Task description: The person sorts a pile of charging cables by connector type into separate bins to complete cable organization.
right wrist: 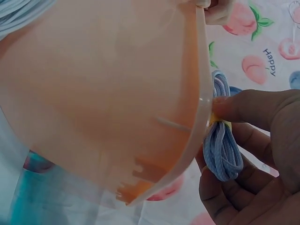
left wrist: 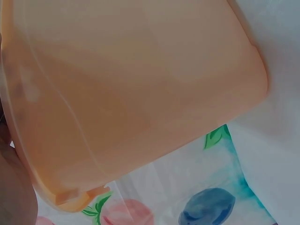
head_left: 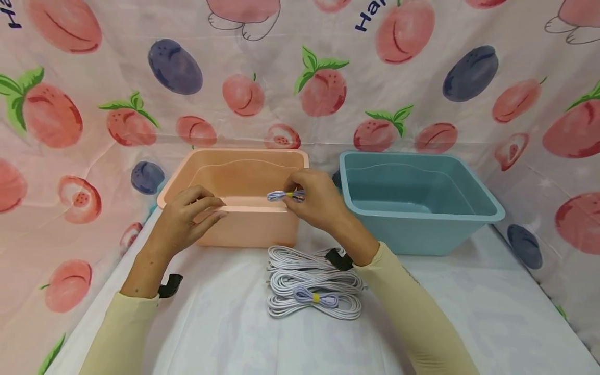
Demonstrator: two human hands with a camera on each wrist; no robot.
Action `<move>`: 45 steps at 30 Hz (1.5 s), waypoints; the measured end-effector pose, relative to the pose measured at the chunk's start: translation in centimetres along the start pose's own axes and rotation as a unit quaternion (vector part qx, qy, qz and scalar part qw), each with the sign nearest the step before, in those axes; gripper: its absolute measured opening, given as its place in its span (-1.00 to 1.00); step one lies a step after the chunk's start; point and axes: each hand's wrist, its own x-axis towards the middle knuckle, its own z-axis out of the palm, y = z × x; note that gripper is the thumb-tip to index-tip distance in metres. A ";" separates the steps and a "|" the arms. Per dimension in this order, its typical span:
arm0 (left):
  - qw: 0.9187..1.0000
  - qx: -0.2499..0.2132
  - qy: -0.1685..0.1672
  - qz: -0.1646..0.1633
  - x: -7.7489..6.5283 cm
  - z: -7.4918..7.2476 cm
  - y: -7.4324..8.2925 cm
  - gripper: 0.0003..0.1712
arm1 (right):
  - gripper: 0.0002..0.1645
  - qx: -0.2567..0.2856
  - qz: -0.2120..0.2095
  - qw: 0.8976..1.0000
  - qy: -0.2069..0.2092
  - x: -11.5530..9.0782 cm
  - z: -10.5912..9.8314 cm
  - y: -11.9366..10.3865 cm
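Observation:
My right hand [head_left: 315, 200] pinches a coiled lavender-blue braided cable [head_left: 277, 196] by its yellow tie, between thumb and fingers. In the right wrist view the cable [right wrist: 222, 157] hangs beside the rim of the orange bin [right wrist: 93, 93], on its inner side. At the front rim of that same bin [head_left: 248, 229], my left hand [head_left: 180, 221] holds the edge, thumb outside and fingers over it. The left wrist view is mostly the bin's outer wall [left wrist: 150, 84], with only a part of the hand at the left edge.
Coiled white cables [head_left: 309, 258] lie in a stack on the white table [head_left: 225, 323], before the bins. A second lavender cable with a yellow tie [head_left: 304, 296] lies on them. To the right stands a blue-green bin [head_left: 403, 234]. A fruit-patterned cloth [head_left: 272, 62] hangs behind.

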 end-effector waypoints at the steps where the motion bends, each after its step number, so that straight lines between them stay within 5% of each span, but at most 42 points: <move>1: 1.000 0.001 -0.001 -0.001 0.0 0.0 0.0 -0.55 | -0.87 0.001 0.001 1.000 -0.001 0.1 0.1 0.0; 23: 1.000 0.003 -0.003 -0.003 -0.1 0.0 0.1 -0.59 | -0.82 0.001 -0.044 0.998 0.039 -0.8 0.4 -0.3; 45: 1.000 0.013 -0.004 0.000 0.1 -0.1 0.2 -0.55 | -0.78 0.015 -0.064 0.996 0.060 -4.8 -0.3 -0.6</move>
